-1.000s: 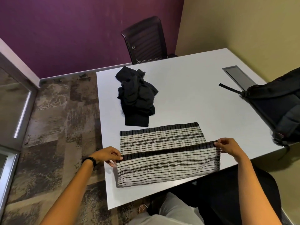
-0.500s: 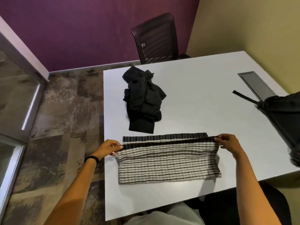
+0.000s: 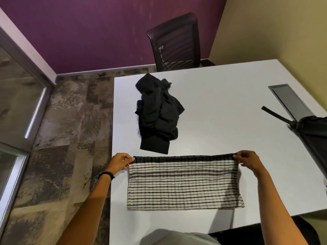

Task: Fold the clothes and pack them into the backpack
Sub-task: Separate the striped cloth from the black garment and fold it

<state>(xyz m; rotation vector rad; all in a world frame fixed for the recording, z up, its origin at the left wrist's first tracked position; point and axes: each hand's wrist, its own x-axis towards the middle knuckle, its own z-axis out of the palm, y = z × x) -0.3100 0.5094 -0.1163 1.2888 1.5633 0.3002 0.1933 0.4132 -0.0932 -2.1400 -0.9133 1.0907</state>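
Striped garment (image 3: 184, 183) lies folded flat on white tabletop (image 3: 221, 106) near its front edge — long axis left to right, dark hem band along far edge. Left hand (image 3: 120, 161) pinches far-left corner, right hand (image 3: 247, 159) pinches far-right corner. Crumpled black garment (image 3: 157, 115) just beyond; black backpack (image 3: 313, 131) at right edge.

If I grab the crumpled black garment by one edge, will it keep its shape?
Probably not: the black garment lies in soft, loose folds, so it should droop and unravel. Pushed, it would likely bunch rather than slide.
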